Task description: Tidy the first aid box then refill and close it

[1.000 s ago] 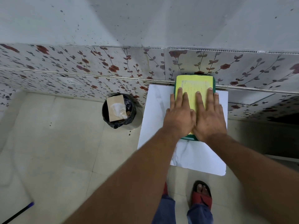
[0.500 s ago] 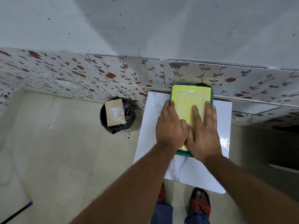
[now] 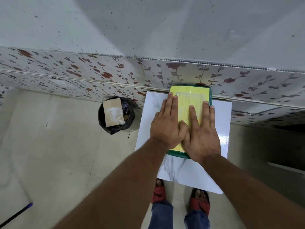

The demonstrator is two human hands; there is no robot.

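Your left hand (image 3: 166,125) and your right hand (image 3: 202,133) both lie flat, palms down, on the yellow-labelled lid of the one green plastic first aid box (image 3: 191,96). Neither hand grips anything: the fingers are spread and straight, pressing rather than curling round an edge. The thumbs touch each other near the middle of the lid.

The box sits on the white marble-patterned tabletop (image 3: 183,169), its far end close against the floral-tiled wall (image 3: 82,75). Its long axis runs straight away from you, from the near green rim towards the wall, and your fingers point the same way. The left hand overhangs the box's left edge, some of its fingers reaching over the table; the right hand covers the right half, its little finger at the green rim. Both hands are equally near, so any final press or latching falls to either one; whether a catch exists cannot be told from here.

The lid looks down and level, so the closing step seems to be nearly finished.

Count: one box, one table, two hands. On the floor to the left stands one round black-lined waste bin (image 3: 115,113) holding one brown cardboard piece (image 3: 113,114), well apart from the box.
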